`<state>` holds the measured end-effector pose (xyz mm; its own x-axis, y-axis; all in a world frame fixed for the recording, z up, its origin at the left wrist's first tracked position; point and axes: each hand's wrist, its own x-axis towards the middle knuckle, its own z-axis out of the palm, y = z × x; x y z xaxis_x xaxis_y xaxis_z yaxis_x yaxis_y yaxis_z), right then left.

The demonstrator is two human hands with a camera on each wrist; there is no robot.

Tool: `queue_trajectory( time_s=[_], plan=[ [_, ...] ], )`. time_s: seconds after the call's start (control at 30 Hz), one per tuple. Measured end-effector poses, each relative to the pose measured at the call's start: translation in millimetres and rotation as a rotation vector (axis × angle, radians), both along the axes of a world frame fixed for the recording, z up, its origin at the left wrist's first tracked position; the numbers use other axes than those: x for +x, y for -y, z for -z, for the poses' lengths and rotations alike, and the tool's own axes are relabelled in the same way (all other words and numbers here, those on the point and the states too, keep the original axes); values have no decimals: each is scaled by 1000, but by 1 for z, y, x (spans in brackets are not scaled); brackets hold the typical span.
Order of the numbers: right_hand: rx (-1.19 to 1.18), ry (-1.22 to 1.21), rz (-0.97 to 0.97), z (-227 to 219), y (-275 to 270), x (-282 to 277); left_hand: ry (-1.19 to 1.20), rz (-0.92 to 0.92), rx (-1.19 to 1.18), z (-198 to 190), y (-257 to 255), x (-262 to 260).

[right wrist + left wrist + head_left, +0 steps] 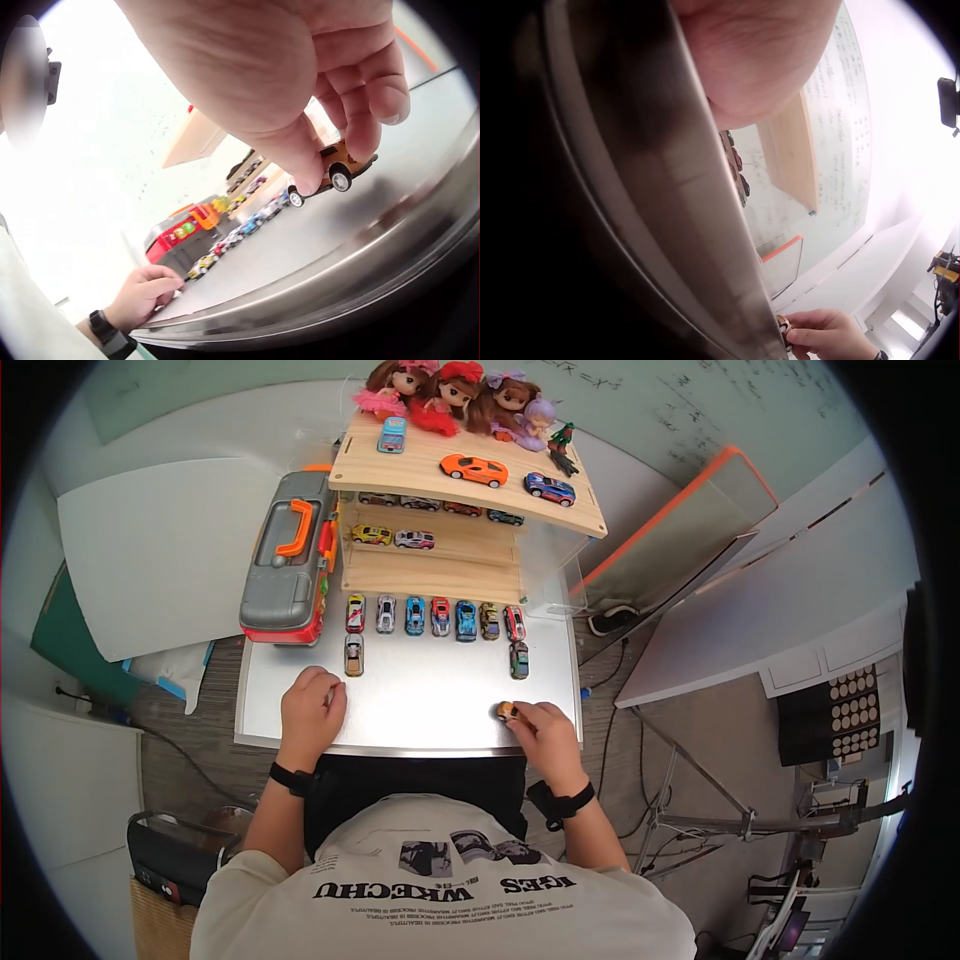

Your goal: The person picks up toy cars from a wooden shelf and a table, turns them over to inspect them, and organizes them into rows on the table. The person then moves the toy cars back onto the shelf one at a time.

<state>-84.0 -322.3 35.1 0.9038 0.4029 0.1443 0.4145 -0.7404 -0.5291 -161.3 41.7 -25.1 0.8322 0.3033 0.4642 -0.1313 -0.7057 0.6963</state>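
Note:
Near the table's front right, my right hand [542,738] pinches a yellow-orange toy car [507,711] between thumb and fingers. In the right wrist view the toy car [341,171] shows its white-rimmed wheels, close over the metal surface. My left hand [313,710] rests at the front left of the table [420,710], fingers loosely curled and holding nothing. Just beyond it stands a tan-and-grey toy car [354,656]. A dark green toy car [519,660] stands past the right hand, at the end of a row of several cars, among them a blue one [466,621].
Behind the row is a wooden shelf [430,575] with more cars on its tiers. Its top board holds an orange car [474,470], a blue car [549,488] and several dolls [455,395]. A grey toolbox [285,560] with orange handle stands on the left.

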Motion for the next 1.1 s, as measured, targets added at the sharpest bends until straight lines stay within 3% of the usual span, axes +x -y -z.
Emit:
queue_trajectory(
  time_s=[0.1,0.27,0.43,1.1],
  plan=[
    [37,28,-25,6,-25,-3,-13,-3,-1,0,0,-2],
    [-166,51,128,11,-43,-8,-8,0,10,-2,1,-3],
    [-133,33,159,16,-52,-10,-8,-12,38,-3,2,0],
    [-133,86,148,18,-53,-4,-14,-5,15,-4,1,-1]
  ],
)
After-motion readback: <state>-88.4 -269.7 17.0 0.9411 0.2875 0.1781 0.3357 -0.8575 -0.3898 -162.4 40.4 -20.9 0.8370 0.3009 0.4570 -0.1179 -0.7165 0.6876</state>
